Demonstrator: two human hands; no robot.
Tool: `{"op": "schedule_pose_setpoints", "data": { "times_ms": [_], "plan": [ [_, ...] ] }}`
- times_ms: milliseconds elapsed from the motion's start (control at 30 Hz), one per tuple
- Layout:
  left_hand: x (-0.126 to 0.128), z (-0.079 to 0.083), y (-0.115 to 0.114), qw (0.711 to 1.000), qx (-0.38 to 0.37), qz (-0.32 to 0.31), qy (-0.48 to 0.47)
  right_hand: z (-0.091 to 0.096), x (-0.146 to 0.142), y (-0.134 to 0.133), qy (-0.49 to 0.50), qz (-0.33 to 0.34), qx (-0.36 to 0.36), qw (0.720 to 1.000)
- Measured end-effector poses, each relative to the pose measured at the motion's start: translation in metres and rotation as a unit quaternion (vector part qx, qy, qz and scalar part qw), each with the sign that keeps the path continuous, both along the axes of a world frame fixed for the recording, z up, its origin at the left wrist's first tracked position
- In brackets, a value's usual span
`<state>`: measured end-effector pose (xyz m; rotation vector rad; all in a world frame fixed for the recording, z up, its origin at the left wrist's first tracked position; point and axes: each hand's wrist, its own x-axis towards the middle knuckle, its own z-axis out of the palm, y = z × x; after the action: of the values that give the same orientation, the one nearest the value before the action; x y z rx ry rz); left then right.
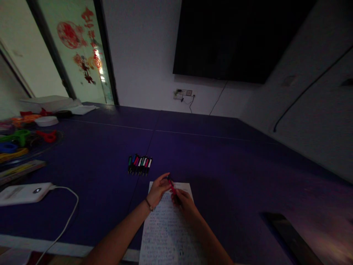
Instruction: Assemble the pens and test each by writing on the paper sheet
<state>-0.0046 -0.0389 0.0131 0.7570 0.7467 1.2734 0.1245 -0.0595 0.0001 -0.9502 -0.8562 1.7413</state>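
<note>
Over the top of a handwritten sheet of paper (168,228), both hands meet around a pink and dark pen (172,187). My left hand (157,189), with a bracelet at the wrist, has its thumb and fingers closed about the pen's upper, dark end. The pen's lower part sits in the closed fingers of my right hand (183,201), which hide that end. A row of several pens (139,165) with green, pink, blue and white barrels lies on the purple table, just beyond my left hand.
A white power bank (26,193) with a white cable (74,206) lies at the left. Behind it are colourful scissors (20,138) and a white tape roll (46,121). A dark phone (292,237) lies at the right. A large screen (237,40) hangs on the wall.
</note>
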Motion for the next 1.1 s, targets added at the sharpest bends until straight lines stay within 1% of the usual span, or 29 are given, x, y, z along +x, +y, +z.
{"op": "schedule_pose_setpoints", "data": {
  "times_ms": [67, 100, 167, 200, 267, 333, 400, 500, 567, 667, 767, 833, 900, 933, 967, 1000, 1033, 1100],
  "plan": [
    [-0.002, 0.003, 0.001, 0.999, -0.01, 0.034, -0.038, 0.003, 0.001, 0.0, -0.003, 0.005, -0.017, 1.0],
    [-0.003, 0.004, 0.002, 0.998, -0.01, 0.048, -0.049, 0.005, 0.003, 0.001, 0.002, -0.005, -0.02, 1.0],
    [-0.006, 0.007, 0.003, 0.997, -0.004, 0.061, -0.049, 0.006, 0.006, 0.003, 0.021, -0.057, -0.011, 0.998],
    [-0.006, 0.008, 0.003, 0.998, 0.0, 0.059, -0.031, 0.006, 0.009, 0.004, 0.034, -0.094, -0.003, 0.995],
    [-0.005, 0.007, 0.002, 0.998, 0.012, 0.048, 0.041, 0.006, 0.014, 0.007, 0.059, -0.161, 0.012, 0.985],
    [-0.002, 0.003, 0.0, 0.991, 0.031, 0.025, 0.129, 0.006, 0.017, 0.009, 0.071, -0.194, 0.024, 0.978],
    [0.002, -0.001, -0.003, 0.98, 0.057, -0.007, 0.191, 0.007, 0.019, 0.009, 0.064, -0.203, 0.04, 0.976],
    [0.006, -0.005, -0.007, 0.963, 0.093, -0.054, 0.247, 0.01, 0.018, 0.008, 0.031, -0.22, 0.063, 0.973],
    [0.006, -0.005, -0.008, 0.956, 0.097, -0.07, 0.267, 0.012, 0.017, 0.007, 0.013, -0.237, 0.07, 0.969],
    [0.002, -0.001, -0.008, 0.962, 0.067, -0.101, 0.243, 0.012, 0.017, 0.006, -0.005, -0.235, 0.08, 0.969],
    [-0.002, 0.004, -0.008, 0.968, 0.019, -0.165, 0.19, 0.012, 0.018, 0.005, -0.019, -0.224, 0.089, 0.97],
    [-0.004, 0.006, -0.008, 0.962, -0.008, -0.22, 0.159, 0.011, 0.018, 0.005, -0.02, -0.224, 0.088, 0.97],
    [-0.004, 0.006, -0.008, 0.957, -0.013, -0.249, 0.151, 0.011, 0.018, 0.005, -0.015, -0.23, 0.085, 0.969],
    [-0.003, 0.005, -0.007, 0.957, -0.003, -0.241, 0.161, 0.011, 0.018, 0.005, -0.012, -0.234, 0.083, 0.969],
    [-0.002, 0.005, -0.007, 0.959, 0.017, -0.216, 0.184, 0.011, 0.017, 0.005, -0.01, -0.24, 0.078, 0.968],
    [-0.001, 0.004, -0.007, 0.958, 0.047, -0.178, 0.219, 0.011, 0.017, 0.005, -0.011, -0.244, 0.072, 0.967],
    [0.0, 0.003, -0.007, 0.952, 0.085, -0.134, 0.262, 0.011, 0.017, 0.006, -0.016, -0.246, 0.067, 0.967],
    [0.002, 0.0, -0.008, 0.924, 0.164, -0.055, 0.342, 0.011, 0.018, 0.006, -0.033, -0.245, 0.061, 0.967]
  ]
}}
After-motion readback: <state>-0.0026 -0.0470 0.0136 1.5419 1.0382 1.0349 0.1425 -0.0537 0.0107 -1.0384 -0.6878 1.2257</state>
